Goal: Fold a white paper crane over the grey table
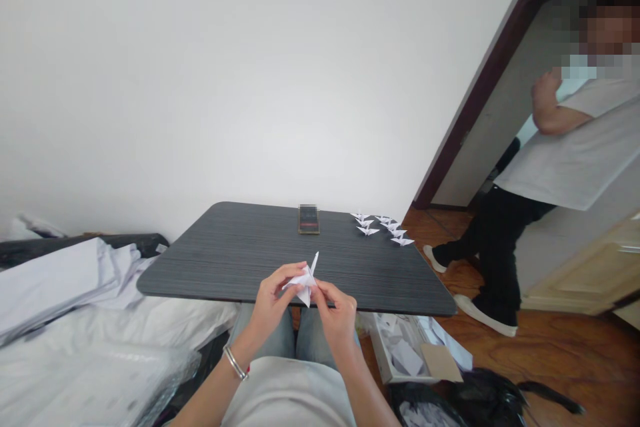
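Observation:
Between my two hands, over the table's near edge, is a white paper crane [306, 280] with one thin point sticking up. My left hand [276, 288] is closed on its left side, thumb and fingers pinching the folded paper. From the right, my right hand [334, 300] pinches the paper with thumb and forefinger. Parts of the folds are hidden behind my fingers. Several finished paper cranes [367, 231] stand in rows at the far right of the dark table [225, 253].
A phone [309, 219] lies near the table's back edge. White paper sheets [55, 280] and plastic wrap are piled at the left. An open box [400, 350] and black bags are on the floor at the lower right. A person [565, 153] is by the doorway.

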Demonstrator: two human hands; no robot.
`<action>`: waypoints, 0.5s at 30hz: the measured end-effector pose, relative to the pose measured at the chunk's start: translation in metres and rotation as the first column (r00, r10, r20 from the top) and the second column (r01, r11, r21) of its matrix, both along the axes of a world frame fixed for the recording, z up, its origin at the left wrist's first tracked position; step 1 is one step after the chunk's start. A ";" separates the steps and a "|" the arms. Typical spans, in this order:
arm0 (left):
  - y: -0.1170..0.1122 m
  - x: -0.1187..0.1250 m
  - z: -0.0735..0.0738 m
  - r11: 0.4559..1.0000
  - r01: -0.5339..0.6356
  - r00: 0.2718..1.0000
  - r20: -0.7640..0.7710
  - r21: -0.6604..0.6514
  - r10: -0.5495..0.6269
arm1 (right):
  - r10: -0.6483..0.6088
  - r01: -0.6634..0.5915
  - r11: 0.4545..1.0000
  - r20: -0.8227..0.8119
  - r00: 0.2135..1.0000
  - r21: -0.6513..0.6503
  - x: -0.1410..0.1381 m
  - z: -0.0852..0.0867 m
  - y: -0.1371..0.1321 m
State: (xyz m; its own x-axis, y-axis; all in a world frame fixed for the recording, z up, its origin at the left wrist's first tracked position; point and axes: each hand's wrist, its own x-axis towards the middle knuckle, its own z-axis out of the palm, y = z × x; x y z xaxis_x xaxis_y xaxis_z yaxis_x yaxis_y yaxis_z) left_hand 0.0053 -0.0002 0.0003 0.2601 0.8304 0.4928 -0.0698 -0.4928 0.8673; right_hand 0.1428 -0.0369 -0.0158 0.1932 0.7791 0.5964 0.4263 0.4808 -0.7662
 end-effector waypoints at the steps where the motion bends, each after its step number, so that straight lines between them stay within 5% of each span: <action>1: 0.000 0.000 0.000 1.000 0.003 1.000 -0.013 0.009 -0.003 | -0.001 0.001 1.000 0.003 1.000 0.001 0.000 0.000 0.000; 15: 0.000 -0.003 0.001 0.995 0.072 0.996 -0.054 0.070 -0.068 | -0.004 0.003 1.000 -0.025 1.000 -0.016 0.000 -0.003 0.000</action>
